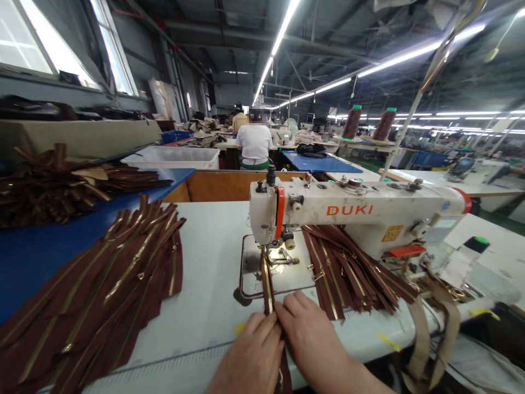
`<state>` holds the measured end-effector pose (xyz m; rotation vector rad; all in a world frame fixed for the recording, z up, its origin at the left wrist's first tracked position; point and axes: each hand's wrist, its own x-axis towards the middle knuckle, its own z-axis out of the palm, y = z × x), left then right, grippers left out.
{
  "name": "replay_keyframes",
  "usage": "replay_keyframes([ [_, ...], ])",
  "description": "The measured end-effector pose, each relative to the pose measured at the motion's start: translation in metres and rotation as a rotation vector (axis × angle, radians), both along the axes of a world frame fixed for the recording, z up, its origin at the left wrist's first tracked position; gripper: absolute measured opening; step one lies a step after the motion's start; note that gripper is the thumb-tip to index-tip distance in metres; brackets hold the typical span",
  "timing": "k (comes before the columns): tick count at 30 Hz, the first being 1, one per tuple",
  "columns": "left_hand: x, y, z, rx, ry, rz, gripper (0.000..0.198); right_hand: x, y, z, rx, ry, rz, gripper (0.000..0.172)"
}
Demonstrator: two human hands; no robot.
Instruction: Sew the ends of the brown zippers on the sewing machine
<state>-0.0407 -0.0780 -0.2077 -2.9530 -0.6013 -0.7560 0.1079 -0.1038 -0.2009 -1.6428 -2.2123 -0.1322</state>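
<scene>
A brown zipper strip with gold teeth (267, 282) runs from under the needle area of the white sewing machine (311, 205) toward me. My left hand (254, 350) is closed on the strip from its left side, fingers bent over it. Close against it, my right hand (305, 328) grips the same strip from the right, fingers curled. Both hands are just in front of the metal needle plate (293, 279). The strip's near end passes between the hands to the bottom edge of the view.
Brown zippers (135, 273) lie spread on the left, with another bundle (348, 273) under the machine arm. More strips (61, 183) sit on a blue surface (24, 241). Beige straps (447, 328) hang at right. A seated person (254, 142) is ahead.
</scene>
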Motion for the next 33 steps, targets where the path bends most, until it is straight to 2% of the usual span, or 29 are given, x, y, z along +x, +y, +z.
replay_keyframes([
  [8, -0.01, 0.01, 0.02, -0.204, -0.129, -0.092, 0.031, 0.001, 0.0, 0.003, 0.028, -0.118, 0.055, 0.011],
  [12, -0.012, 0.032, 0.028, -0.178, -0.121, -0.061, 0.027, 0.002, 0.0, 0.003, 0.068, -0.172, 0.101, 0.007],
  [18, -0.006, 0.057, 0.022, -0.058, 0.142, -0.125, 0.019, 0.003, 0.0, 0.008, 0.034, -0.246, 0.123, 0.011],
  [21, -0.006, 0.058, 0.019, -0.059, 0.137, -0.152, 0.019, 0.008, 0.0, 0.01, 0.012, -0.237, 0.134, 0.012],
  [28, -0.008, 0.054, 0.023, -0.169, 0.075, -0.102, 0.023, 0.027, -0.001, 0.011, -0.031, -0.058, 0.112, 0.015],
  [33, -0.009, 0.051, 0.024, -0.204, 0.059, -0.095, 0.022, 0.029, 0.003, 0.014, -0.049, -0.052, 0.215, 0.015],
])
